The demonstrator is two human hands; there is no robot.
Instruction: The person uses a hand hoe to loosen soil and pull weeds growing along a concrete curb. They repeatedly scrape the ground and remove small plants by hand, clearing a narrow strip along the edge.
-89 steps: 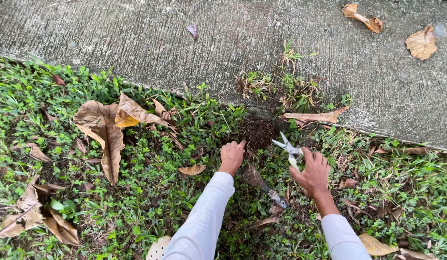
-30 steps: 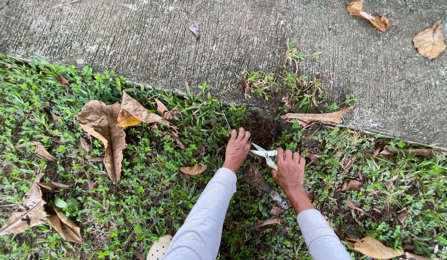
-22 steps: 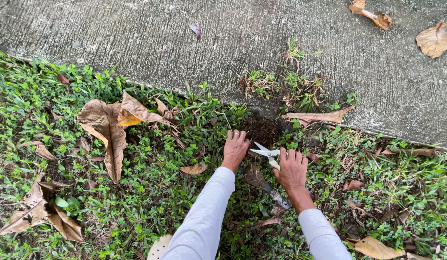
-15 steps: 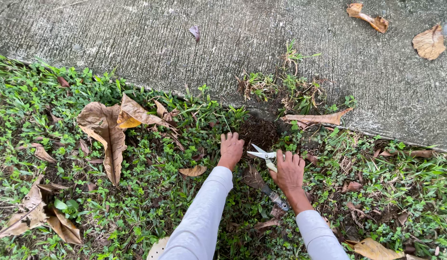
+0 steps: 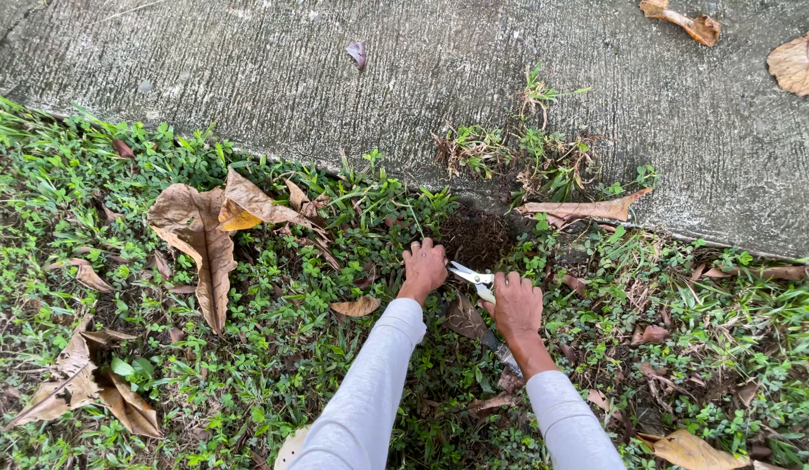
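Far left, dry brown leaves [image 5: 74, 383] lie in the low green ground cover [image 5: 274, 365], and a large curled leaf [image 5: 200, 239] sits just beyond them, well apart from the hands. Nearer the middle, a small tan leaf [image 5: 357, 306] rests close beside the left sleeve. The left hand [image 5: 424, 267] is pressed down into the plants with fingers bent, apparently gripping stems or roots, though what it holds is hidden under the knuckles. Just ahead and slightly right of it is a patch of dark bare soil [image 5: 476, 239], lying against the edge of the concrete slab [image 5: 335, 87]. The right hand [image 5: 516, 305] is clamped on the handles of a pair of small shears [image 5: 474, 278]; their pale blades point left and away, toward the left hand, tips nearly touching it, with the long axis running slantwise from right hand to left. The blades look slightly parted. The right hand is nearer the tool, the left nearer the soil. Beyond, a tuft of weeds [image 5: 526, 157] grows on the concrete; a long brown leaf [image 5: 587, 209] lies right of the soil, clear of both hands
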